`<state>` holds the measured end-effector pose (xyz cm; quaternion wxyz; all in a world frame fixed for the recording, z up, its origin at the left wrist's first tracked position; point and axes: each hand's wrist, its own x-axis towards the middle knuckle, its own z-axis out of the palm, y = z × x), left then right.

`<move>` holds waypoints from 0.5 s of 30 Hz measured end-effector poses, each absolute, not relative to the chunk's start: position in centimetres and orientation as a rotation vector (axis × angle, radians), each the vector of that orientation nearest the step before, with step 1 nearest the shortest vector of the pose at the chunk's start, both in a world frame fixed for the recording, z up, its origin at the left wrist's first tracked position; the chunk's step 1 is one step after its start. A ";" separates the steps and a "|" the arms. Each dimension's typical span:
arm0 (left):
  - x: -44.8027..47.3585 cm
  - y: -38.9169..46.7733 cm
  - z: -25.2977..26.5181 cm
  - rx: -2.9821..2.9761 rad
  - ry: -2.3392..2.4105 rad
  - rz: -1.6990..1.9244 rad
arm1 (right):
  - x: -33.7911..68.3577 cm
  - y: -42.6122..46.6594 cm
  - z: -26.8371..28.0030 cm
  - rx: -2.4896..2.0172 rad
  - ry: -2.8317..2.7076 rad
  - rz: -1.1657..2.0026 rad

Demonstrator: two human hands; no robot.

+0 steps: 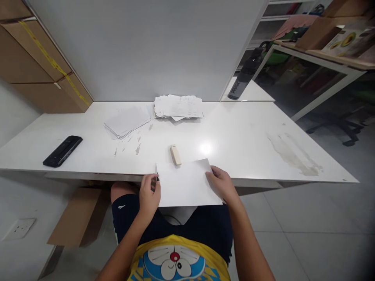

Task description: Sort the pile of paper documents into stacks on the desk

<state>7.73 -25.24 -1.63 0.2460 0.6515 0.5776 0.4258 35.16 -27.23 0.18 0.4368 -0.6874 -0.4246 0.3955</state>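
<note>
White paper [187,185] is held level over the desk's front edge and my lap; I cannot tell whether it is one sheet or several. My left hand [150,193] pinches its left edge, where a small dark thing shows by the fingertips, too small to name. At the right edge, my right hand [222,183] grips the paper with the thumb on top and the fingers underneath. Just beyond the paper's far edge lies a cream-coloured stapler [175,155], touched by neither hand.
On the white desk [234,136] lie a thick paper stack [178,107], a thinner fanned pile [127,121] and a black phone-like device [63,151]. A dark bottle [246,74] stands behind the right side. Cardboard boxes [43,66] rise at the left, before a grey partition [152,50].
</note>
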 end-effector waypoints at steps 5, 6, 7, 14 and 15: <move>9.8 -22.7 -0.2 2.481 1.285 0.920 | 35.7 -25.2 0.3 -1.737 -1.101 0.955; 10.5 -22.2 0.2 2.566 1.208 0.846 | 35.8 -25.0 0.1 -1.736 -1.105 0.960; 11.1 -21.8 0.5 2.629 1.155 0.786 | 35.9 -24.8 -0.1 -1.732 -1.105 0.965; 12.5 -20.8 0.4 2.744 1.153 0.635 | 36.4 -25.0 -0.7 -1.709 -1.071 0.991; 12.5 -20.8 0.1 2.753 1.165 0.626 | 36.4 -25.1 -0.5 -1.713 -1.070 0.987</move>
